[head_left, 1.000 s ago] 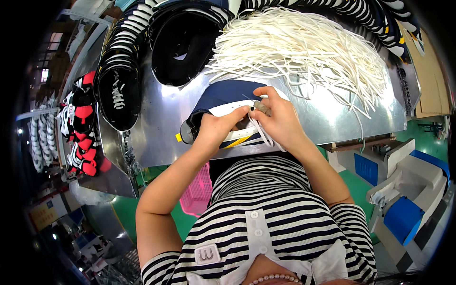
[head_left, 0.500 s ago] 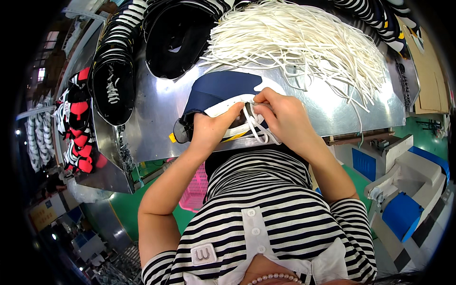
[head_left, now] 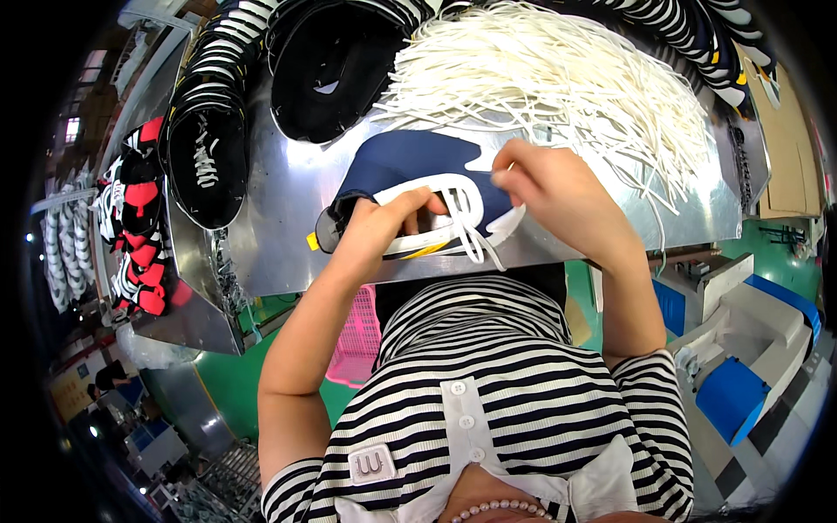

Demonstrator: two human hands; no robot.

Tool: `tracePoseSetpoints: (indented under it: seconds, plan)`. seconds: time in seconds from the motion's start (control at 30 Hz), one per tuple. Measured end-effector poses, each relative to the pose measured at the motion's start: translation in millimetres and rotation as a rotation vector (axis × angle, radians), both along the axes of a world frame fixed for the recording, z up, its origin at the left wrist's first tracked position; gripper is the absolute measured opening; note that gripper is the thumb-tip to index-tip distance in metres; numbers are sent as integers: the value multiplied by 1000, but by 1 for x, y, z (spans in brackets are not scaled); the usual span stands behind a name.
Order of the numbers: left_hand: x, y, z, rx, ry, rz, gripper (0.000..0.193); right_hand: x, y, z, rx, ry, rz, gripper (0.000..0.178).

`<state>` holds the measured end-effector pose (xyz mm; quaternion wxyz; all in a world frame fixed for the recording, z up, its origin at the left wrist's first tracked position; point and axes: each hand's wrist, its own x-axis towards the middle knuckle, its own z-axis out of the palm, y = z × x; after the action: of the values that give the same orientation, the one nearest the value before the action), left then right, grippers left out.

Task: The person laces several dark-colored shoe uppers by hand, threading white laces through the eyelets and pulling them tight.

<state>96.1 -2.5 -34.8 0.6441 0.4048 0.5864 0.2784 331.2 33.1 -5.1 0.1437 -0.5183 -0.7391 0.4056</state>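
Observation:
A navy and white shoe upper point(head_left: 405, 157) lies on its side on the metal table, in front of my body. My left hand point(head_left: 384, 225) grips it by the white eyelet edge, some fingers tucked into the opening. White shoelace point(head_left: 466, 228) is threaded through the front of the upper, its loops and loose ends hanging toward the near table edge. Above the toe end, my right hand point(head_left: 554, 187) is lifted off the upper, with thumb and forefinger curled together. What they pinch, if anything, I cannot make out.
A large heap of white laces point(head_left: 540, 78) covers the back of the metal table point(head_left: 288, 253). Nested black uppers point(head_left: 209, 166) line the left side, with more stacked at the back right. A pink basket point(head_left: 353, 340) stands below the table edge.
My right hand has left the lacing and moved right, away from the eyelets. The lace loops now lie exposed across the opening. My left hand stays on the upper.

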Motion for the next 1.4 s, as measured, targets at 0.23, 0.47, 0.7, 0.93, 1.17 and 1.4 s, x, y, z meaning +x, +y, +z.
tracePoseSetpoints:
  seconds: [0.23, 0.47, 0.7, 0.93, 1.17, 1.4]
  plan:
    - [17, 5, -10, 364, 164, -8, 24, -32, -4, -63, 54, 475, -237, 18]
    - [-6, 4, 28, -112, -207, -256, 14, -49, -5, -77, 311, 128, -311, 23]
    - [-90, -60, 145, 485, -1188, 307, 15, -57, -5, -74, 314, 82, -346, 27]
    - [15, -47, 23, 997, 756, -321, 12, -41, -2, -72, 168, 495, -372, 24]
    - [18, -43, 1, 784, 685, -153, 26, -25, -66, -43, 67, 530, -180, 27]
    - [10, -39, 1, 663, 750, -193, 29, -23, -84, -57, 2, 415, -96, 25]
